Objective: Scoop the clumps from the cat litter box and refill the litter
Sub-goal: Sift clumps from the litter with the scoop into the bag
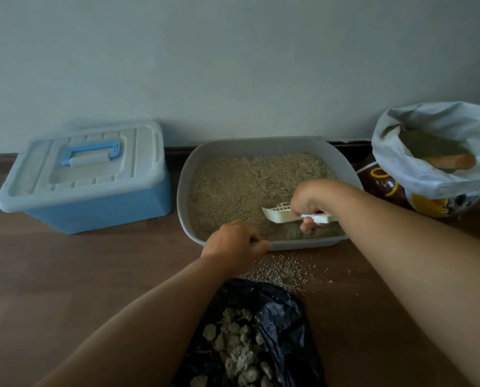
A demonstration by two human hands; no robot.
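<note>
In the centre of the frame, a grey rounded plastic litter box (261, 148) is sitting on the brown wooden floor (65, 275), filled with tan granular litter (233, 188). The right hand (310, 201) is gripping the handle of a white slotted plastic scoop (282, 214), whose blade is lying on the litter at the box's lower right. The left hand (233, 244) is clamping the box's near rim. At the bottom centre, a dark blue plastic bag (278, 308) is holding greyish clumps (238, 347). Spilled grains (280, 270) are lying between bag and box. A blue lidded storage tub (90, 177) is standing at left, and an open white litter sack (434, 174) at upper right.
</note>
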